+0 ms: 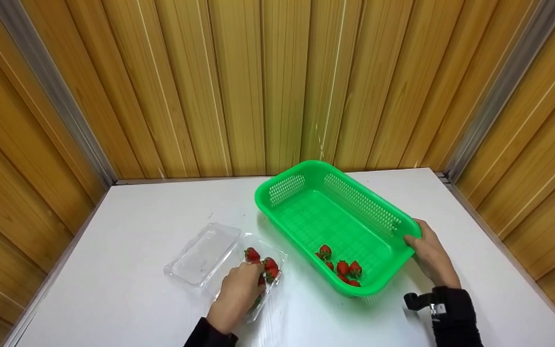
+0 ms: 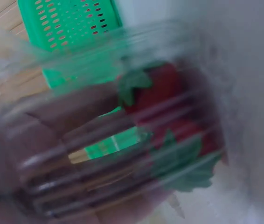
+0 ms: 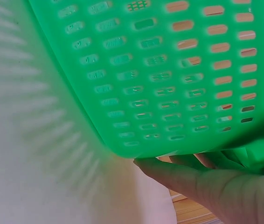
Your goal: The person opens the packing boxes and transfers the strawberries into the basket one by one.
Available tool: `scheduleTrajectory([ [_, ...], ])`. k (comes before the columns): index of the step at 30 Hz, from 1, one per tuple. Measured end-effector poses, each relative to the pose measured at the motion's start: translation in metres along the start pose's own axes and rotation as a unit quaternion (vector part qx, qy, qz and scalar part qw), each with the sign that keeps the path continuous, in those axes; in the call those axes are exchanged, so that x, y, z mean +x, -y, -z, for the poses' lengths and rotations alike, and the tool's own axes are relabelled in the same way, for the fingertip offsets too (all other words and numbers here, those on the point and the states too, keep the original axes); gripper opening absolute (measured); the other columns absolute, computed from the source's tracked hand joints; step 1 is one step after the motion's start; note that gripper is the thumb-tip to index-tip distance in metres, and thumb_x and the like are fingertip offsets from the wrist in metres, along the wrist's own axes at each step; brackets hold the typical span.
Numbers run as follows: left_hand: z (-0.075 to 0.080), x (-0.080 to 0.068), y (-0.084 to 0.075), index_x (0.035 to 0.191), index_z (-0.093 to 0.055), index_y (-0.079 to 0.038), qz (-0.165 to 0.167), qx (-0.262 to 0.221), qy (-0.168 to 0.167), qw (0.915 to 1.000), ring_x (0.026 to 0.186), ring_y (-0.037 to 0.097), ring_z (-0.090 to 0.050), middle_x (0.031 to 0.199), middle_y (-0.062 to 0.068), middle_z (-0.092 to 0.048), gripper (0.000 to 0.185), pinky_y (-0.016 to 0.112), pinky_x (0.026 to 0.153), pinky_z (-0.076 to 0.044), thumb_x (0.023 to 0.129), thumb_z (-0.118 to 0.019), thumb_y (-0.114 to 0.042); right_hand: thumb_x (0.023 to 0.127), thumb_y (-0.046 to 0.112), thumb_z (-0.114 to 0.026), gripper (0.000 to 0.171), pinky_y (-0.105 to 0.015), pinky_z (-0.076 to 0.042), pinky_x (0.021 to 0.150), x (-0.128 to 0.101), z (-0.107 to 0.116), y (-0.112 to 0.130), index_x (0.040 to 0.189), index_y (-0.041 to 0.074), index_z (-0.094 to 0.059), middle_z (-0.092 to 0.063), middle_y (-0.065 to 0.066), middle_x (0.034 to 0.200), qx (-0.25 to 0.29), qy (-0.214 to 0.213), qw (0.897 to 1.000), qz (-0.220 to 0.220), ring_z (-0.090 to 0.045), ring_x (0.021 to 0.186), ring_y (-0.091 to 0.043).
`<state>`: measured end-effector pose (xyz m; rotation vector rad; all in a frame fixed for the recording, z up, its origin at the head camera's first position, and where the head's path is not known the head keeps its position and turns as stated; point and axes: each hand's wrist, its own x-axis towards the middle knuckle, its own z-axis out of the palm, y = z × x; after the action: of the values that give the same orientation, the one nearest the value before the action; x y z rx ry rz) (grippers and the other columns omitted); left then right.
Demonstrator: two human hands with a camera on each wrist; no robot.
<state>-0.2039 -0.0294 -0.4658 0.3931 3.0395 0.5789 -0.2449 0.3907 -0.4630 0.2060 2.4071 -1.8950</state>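
My left hand (image 1: 240, 288) is down in a clear plastic box (image 1: 277, 258), its fingers among the strawberries (image 1: 270, 264) there. Through the box's clear wall in the left wrist view, the fingers (image 2: 92, 109) reach to two strawberries (image 2: 157, 91) with green leaves; whether they pinch one, I cannot tell. My right hand (image 1: 430, 253) grips the near right end of a green plastic basket (image 1: 378, 200), thumb over the rim. In the right wrist view a fingertip (image 3: 146, 163) lies against the basket's lower edge. Several strawberries (image 1: 343, 267) lie in the basket's near corner.
The box's clear lid (image 1: 205, 253) lies folded back on its left. All of this is on a white table (image 1: 113, 270). Wood-patterned panels (image 1: 239, 86) rise behind it and at both sides. A black strap mount (image 1: 434, 303) sits at the right wrist.
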Motion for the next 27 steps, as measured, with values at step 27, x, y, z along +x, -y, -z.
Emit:
scheduleTrajectory([
  [27,-0.0004,0.0022,0.0093,0.066,-0.063,-0.008,-0.025,-0.056,-0.04,0.9973,0.057,0.016,-0.048,0.067,0.004,-0.057,0.023,0.03,0.048,-0.04,0.074,-0.059,0.013,0.095,0.001,-0.037,0.057,-0.031,-0.049,0.088,-0.0005,-0.0019,0.0009,0.144,-0.005,-0.01,-0.028,-0.026,0.136,0.008,-0.007,1.0,0.008,-0.044,0.113,-0.029],
])
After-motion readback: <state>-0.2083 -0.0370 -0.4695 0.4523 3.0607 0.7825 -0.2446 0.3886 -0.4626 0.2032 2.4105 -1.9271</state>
